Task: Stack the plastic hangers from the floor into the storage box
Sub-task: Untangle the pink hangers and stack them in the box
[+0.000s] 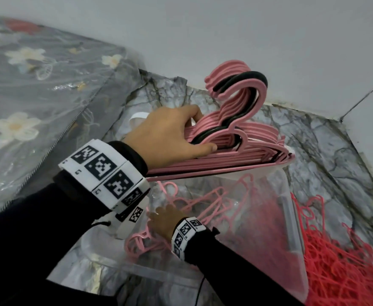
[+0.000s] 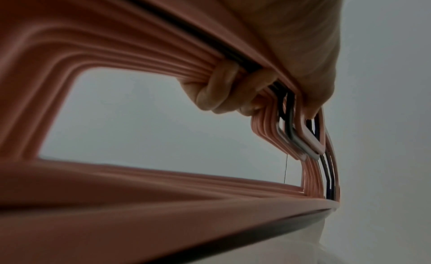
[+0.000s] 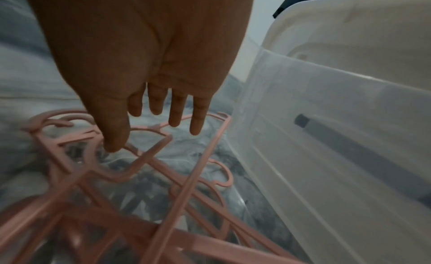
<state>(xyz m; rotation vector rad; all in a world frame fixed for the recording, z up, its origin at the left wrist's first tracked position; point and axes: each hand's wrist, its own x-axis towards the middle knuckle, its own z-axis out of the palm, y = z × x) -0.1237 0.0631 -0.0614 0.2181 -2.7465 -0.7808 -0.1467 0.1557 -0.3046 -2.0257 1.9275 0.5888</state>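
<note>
My left hand (image 1: 176,133) grips a thick bundle of pink hangers (image 1: 236,129) with a few black ones among them, held above the clear storage box (image 1: 289,217). In the left wrist view my curled fingers (image 2: 224,91) wrap the bundle of hangers (image 2: 116,52) near the necks. My right hand (image 1: 162,219) reaches down inside the box, fingers straight, just over several loose pink hangers (image 1: 194,208) lying on its bottom. In the right wrist view the right hand (image 3: 161,124) hangs open over these loose hangers (image 3: 144,168), thumb tip close to one; the box wall (image 3: 326,139) stands at right.
A pile of red hangers (image 1: 344,257) lies on the marbled floor (image 1: 327,142) right of the box. A floral mattress under clear plastic (image 1: 37,96) borders the left. The white wall (image 1: 269,40) and room corner sit close behind.
</note>
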